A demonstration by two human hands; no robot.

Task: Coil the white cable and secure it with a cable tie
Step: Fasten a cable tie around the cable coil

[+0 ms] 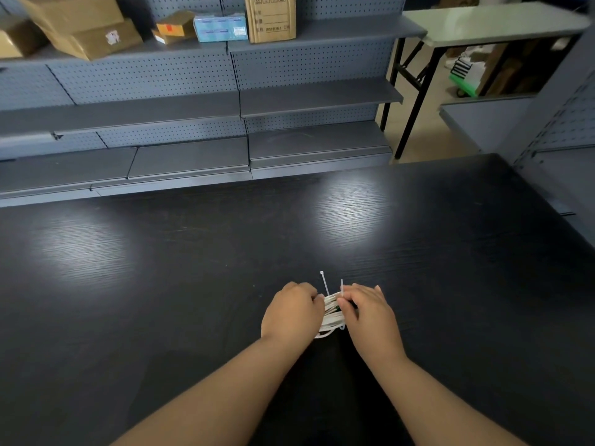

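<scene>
A coiled bundle of white cable [332, 315] lies between my two hands, low over the black table [193, 259]. My left hand [291, 312] grips the bundle's left side with curled fingers. On the right side, my right hand [370, 312] grips the bundle, and its fingertips pinch one end of a thin white cable tie [325, 284]. Both ends of the tie stick up above the bundle, the head end on the left. A small dark green part shows in the middle of the coil. My hands hide most of the bundle.
Grey pegboard shelves [306, 94] stand behind the table, with cardboard boxes [83, 30] and a blue box [220, 27] on the top shelf. A light folding table [492, 24] stands at the back right. Another shelf unit [560, 130] borders the table's right edge.
</scene>
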